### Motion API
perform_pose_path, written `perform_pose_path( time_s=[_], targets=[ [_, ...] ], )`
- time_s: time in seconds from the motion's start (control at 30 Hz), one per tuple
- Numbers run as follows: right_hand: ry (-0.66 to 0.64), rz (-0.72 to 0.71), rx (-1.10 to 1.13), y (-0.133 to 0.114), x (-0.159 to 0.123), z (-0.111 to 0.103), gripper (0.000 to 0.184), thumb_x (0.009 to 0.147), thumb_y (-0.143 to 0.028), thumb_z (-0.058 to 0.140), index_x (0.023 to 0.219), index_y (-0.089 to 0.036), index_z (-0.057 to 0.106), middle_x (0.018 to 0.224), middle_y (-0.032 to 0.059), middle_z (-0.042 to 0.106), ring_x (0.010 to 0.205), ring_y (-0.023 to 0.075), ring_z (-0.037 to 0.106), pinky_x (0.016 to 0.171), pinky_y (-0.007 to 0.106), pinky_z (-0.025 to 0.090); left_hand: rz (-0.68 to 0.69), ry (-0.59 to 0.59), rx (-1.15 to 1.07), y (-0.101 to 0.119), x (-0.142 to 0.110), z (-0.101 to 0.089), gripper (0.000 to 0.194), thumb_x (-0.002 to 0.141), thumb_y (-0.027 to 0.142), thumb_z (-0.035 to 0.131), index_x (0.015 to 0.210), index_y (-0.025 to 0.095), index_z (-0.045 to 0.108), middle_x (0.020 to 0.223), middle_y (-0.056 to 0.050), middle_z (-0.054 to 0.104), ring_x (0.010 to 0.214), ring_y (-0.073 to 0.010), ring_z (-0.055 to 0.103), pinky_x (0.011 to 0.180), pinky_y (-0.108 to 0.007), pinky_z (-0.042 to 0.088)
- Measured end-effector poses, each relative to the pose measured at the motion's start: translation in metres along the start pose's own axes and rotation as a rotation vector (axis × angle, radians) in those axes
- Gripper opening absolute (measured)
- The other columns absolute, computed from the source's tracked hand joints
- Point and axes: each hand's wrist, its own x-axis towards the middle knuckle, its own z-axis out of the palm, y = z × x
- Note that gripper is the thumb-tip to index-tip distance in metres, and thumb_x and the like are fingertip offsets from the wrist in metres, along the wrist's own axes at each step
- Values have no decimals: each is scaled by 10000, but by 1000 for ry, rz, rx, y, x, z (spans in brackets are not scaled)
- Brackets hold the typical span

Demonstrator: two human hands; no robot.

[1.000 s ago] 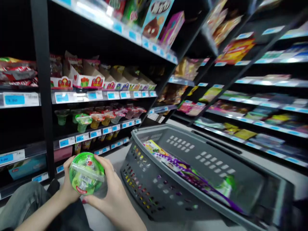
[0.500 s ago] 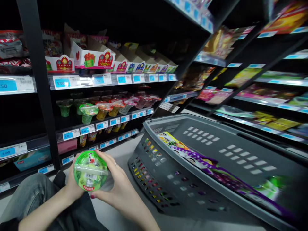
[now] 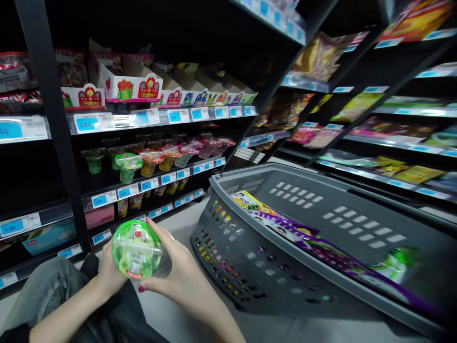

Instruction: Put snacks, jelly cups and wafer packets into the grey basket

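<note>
A jelly cup with a green printed film lid is held low in front of me, its lid facing up toward the camera. What looks like a clear wrapped spoon lies across the lid. My left hand is closed round the cup's left side, its fingers mostly hidden. On the right, my right hand curves about the cup, forefinger at the upper rim and thumb at the lower rim. Similar cups, among them a green-lidded one, stand on the shelf beyond.
A grey shopping basket stands to my right, holding purple and yellow snack packs and a green-white package. Shelves with price tags rise ahead, with open candy boxes above the cups. My bent knee is at lower left.
The view has shifted slightly, so the shelves sit a little further left. Both hands keep the jelly cup almost in place; the right fingers have opened slightly around its rim.
</note>
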Motion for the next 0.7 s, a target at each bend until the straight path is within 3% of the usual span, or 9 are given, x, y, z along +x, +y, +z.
perform_pose_path(
  time_s=[0.17,0.23,0.37,0.47,0.7],
  targets=[
    [90,145,191,22,9,3,789,603,-369,748,1310,-189,446,1232,113,554,1143,304,496,982,460,373,-333,-142,-10,16,6,10,381,580,304,742,894,132,610,716,-45,694,570,-193,628,533,-310,536],
    [91,128,264,29,11,4,785,591,-358,759,1294,-169,466,1201,118,577,1112,302,522,968,448,389,-371,-165,-26,18,8,12,414,580,311,741,924,127,601,728,-46,695,567,-186,626,523,-300,533],
    [8,59,250,33,9,3,1023,442,-280,851,1347,-214,378,1306,106,486,1193,295,446,1022,447,331,-192,-163,-73,15,8,9,386,557,302,760,898,155,656,888,-73,710,838,-242,641,783,-356,521],
    [-67,-11,279,32,5,-1,1119,413,-256,868,1378,-267,301,1378,88,401,1253,277,377,1058,437,284,-39,-169,-71,11,3,6,342,565,309,760,869,171,687,890,-84,713,838,-260,643,788,-386,521],
    [-174,-101,308,25,0,-9,1029,428,-310,864,1334,-307,377,1354,69,421,1230,279,404,1037,429,317,48,-90,-160,0,-11,7,458,584,373,754,1006,241,635,1020,-76,686,907,-278,637,813,-444,526]
  ],
)
